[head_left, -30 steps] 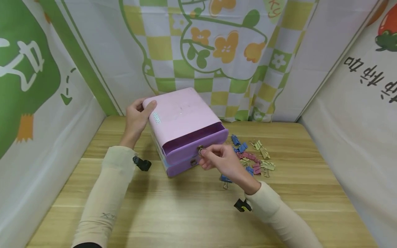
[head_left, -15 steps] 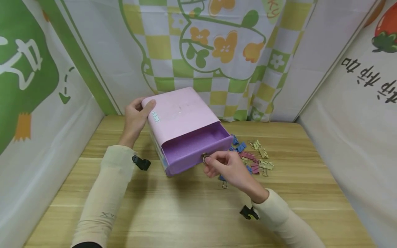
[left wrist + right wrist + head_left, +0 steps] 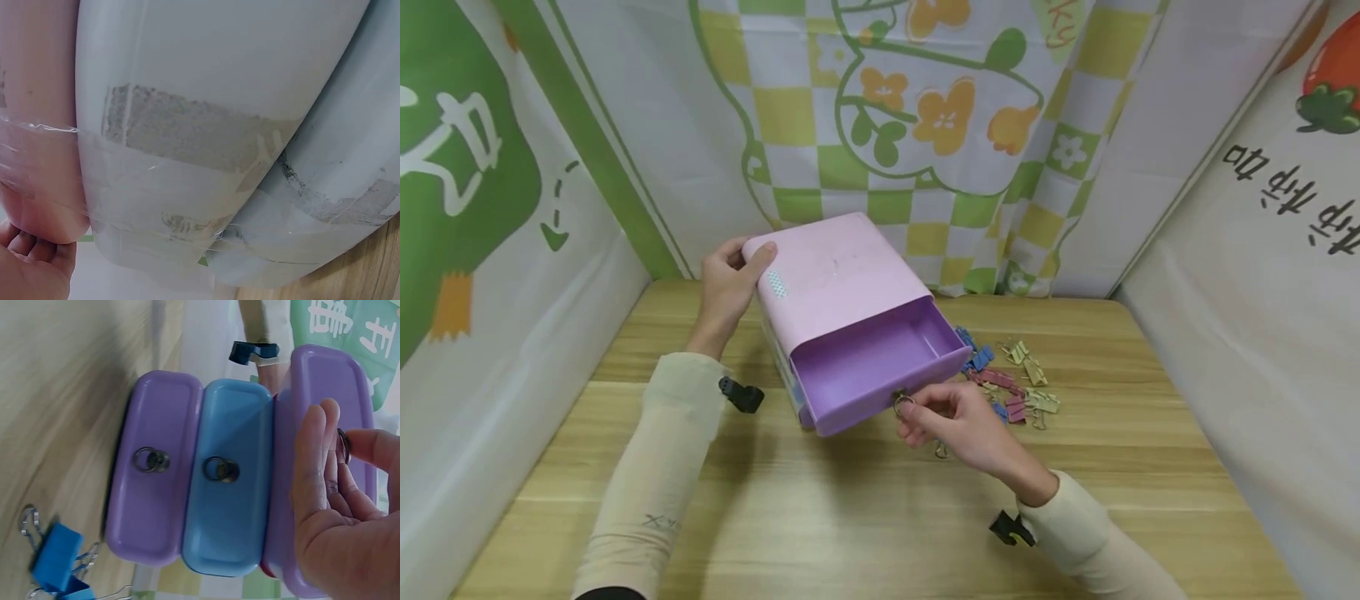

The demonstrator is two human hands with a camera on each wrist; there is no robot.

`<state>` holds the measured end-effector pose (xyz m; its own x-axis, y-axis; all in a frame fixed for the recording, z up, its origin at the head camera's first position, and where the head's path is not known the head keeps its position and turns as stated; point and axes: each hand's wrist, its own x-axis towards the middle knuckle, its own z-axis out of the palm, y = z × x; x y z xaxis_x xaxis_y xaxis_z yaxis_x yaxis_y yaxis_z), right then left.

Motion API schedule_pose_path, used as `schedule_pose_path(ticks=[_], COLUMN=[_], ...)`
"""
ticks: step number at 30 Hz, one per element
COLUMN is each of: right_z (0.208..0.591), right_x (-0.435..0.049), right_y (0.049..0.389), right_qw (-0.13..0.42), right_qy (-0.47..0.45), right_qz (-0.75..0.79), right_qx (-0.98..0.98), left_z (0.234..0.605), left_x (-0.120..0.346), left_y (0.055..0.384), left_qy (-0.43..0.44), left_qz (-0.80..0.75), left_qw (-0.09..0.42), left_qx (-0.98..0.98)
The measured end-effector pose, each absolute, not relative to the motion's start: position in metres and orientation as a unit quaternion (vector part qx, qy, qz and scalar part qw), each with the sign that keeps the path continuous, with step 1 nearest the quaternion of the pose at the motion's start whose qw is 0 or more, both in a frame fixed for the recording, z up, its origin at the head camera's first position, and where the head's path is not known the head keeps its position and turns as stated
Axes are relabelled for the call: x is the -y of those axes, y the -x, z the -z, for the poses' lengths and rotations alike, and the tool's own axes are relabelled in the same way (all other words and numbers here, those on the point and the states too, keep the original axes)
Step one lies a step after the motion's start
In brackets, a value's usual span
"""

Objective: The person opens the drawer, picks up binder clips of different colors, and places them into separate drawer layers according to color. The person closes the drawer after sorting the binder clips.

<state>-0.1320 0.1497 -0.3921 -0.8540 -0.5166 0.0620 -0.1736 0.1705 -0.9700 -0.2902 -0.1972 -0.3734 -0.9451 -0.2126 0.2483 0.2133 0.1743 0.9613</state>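
Three-drawer storage box [image 3: 842, 275], pale pink on top, stands on the wood-grain table [image 3: 775, 533] in front of you, turned at an angle so that its drawer fronts face you and slightly to your right. Its purple top drawer [image 3: 868, 367] is out partway, its inside showing beneath the front edge of the pink shell. Your right hand [image 3: 962, 429] pinches the metal ring pull [image 3: 903, 405] on that drawer, the thumb against the ring. Your left hand [image 3: 727, 287] grips the far left corner of the box, thumb laid over the top near a small dotted patch [image 3: 777, 284], the other fingers around the side. From your right wrist you see the two lower fronts, the blue middle drawer [image 3: 228, 494] and the purple bottom drawer [image 3: 153, 506], both closed, each with its own ring. From your left wrist you see clear tape [image 3: 187, 169] wrapped across the stacked side walls, with greyish worn strips. Just beside the box, to your right, lies a loose cluster of binder clips [image 3: 1015, 408] in blue, pinkish red and yellow, partly hidden behind your right hand. A green-and-yellow checked curtain [image 3: 917, 204] hangs behind the table.
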Motion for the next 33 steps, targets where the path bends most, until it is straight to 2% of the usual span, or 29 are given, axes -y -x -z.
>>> schedule_pose_path(ticks=[9,22,33], right_z=[0.411,0.445,0.459], right_x=[-0.165,-0.207,-0.203], right_y=[0.135,0.149,0.154], right_qw=[0.161,0.089,0.142], right_qy=[0.214,0.106,0.071], right_qz=[0.574,0.452,0.406], right_qx=[-0.774,-0.881,-0.9], left_z=[0.374,0.374,0.374], left_x=[0.197,0.199,0.197], left_y=[0.292,0.291,0.29], left_qy=[0.001,0.0,0.0], left_qz=[0.645,0.642,0.644], left_qw=[0.163,0.178,0.169], left_qx=[0.747,0.746,0.746])
